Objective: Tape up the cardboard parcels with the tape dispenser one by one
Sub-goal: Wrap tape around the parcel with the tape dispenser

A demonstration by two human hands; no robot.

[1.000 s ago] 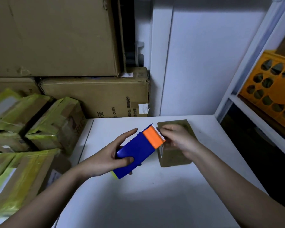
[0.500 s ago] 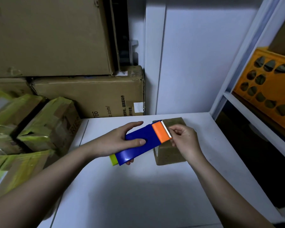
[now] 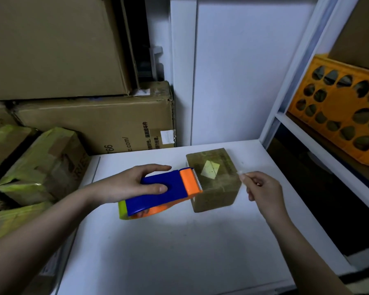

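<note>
Large stacked cardboard cartons (image 3: 77, 86) behind a white table (image 3: 179, 252); orange crate (image 3: 339, 116) on white shelving (image 3: 320, 133).

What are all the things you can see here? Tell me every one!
small parcel: one, brown with a yellow patch on top, on the white table beside the tape dispenser
tape dispenser: one, blue and orange, toothed end at the parcel's left edge
tape: one clear strip, pulled across the parcel top
big boxes: at least two, brown, stacked at the back left
taped parcels: several, yellow-green tape, piled at the left
crate: one, orange with holes, on the white shelf at the right
left hand: holds the tape dispenser
right hand: pinches the tape end, right of the parcel
</note>
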